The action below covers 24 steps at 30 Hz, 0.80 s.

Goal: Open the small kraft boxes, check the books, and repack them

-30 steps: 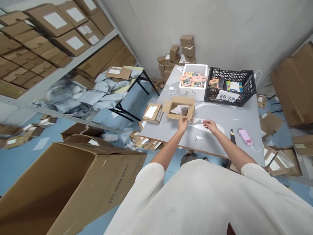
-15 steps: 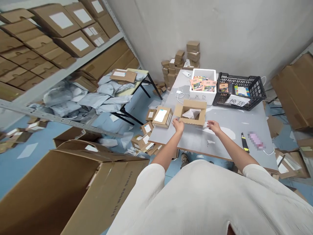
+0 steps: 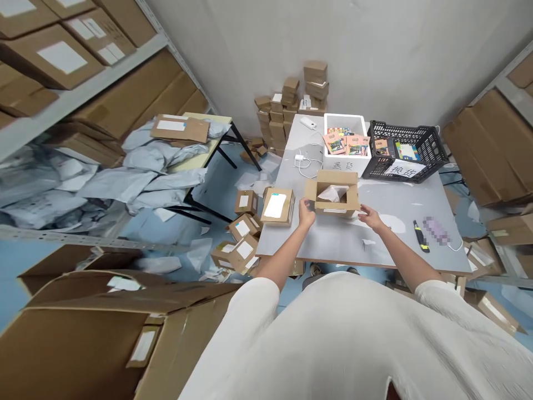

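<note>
1. Storeroom with shelving, blue floor; grey tabletop [image 3: 375, 244] ahead, near the wall.
2. Open cardboard box [image 3: 334, 193] mid-tabletop, flaps up, white wrapping inside.
3. Left hand [image 3: 307, 211] at the box's left near corner, fingers curled against the cardboard; grip narrow, touching the box wall.
4. Right hand [image 3: 370, 215] at the box's right near corner, fingers loosely spread, just beside the box; contact too small to tell.
5. Closed labelled box [image 3: 277, 206] just left of the open one.
6. White foam bin [image 3: 346, 161] and black crate [image 3: 406, 150] behind, side by side.
7. Utility knife [image 3: 420, 236] right of the hands, well apart from the box.
8. Large carton [image 3: 83, 339] on the floor, lower left.
</note>
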Motion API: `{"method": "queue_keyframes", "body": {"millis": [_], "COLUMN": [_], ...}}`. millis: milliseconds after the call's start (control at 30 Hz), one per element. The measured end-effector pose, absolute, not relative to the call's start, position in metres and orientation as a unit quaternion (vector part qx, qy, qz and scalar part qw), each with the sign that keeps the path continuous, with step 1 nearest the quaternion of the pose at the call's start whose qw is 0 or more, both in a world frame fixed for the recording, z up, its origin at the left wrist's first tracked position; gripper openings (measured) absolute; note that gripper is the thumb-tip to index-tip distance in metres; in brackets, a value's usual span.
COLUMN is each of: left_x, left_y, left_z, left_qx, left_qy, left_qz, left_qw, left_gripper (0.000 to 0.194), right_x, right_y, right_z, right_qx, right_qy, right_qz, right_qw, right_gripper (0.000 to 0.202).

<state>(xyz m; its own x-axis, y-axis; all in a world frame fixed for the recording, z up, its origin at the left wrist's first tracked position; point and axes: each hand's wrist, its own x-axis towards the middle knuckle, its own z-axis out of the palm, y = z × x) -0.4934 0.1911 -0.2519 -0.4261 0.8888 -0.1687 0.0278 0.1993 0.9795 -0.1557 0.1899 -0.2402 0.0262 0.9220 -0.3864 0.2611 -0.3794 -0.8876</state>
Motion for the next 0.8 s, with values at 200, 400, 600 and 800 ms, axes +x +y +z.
{"method": "queue_keyframes", "body": {"millis": [200, 400, 600, 800], "left_x": [-0.495, -0.496, -0.506, -0.490], "left_y": [0.207, 0.201, 0.197, 0.222], "left_z": [-0.241, -0.225, -0.218, -0.224], "left_qx": [0.251, 0.477, 0.600, 0.480], "left_qy": [0.722, 0.627, 0.646, 0.717], "left_qz": [0.516, 0.424, 0.275, 0.347], "left_qw": [0.386, 0.447, 0.383, 0.366], "left_gripper": [0.058, 0.075, 0.081, 0.061], "right_x": [-0.157, -0.156, -0.154, -0.156], "right_y": [0.197, 0.206, 0.213, 0.217], "right_z": [-0.233, -0.236, -0.234, -0.225], "right_qx": [-0.625, -0.610, -0.610, -0.640], "right_qy": [-0.474, -0.465, -0.448, -0.457], "right_qz": [0.533, 0.546, 0.553, 0.529], "right_qw": [0.317, 0.338, 0.347, 0.318], "right_gripper": [0.095, 0.091, 0.079, 0.061]}}
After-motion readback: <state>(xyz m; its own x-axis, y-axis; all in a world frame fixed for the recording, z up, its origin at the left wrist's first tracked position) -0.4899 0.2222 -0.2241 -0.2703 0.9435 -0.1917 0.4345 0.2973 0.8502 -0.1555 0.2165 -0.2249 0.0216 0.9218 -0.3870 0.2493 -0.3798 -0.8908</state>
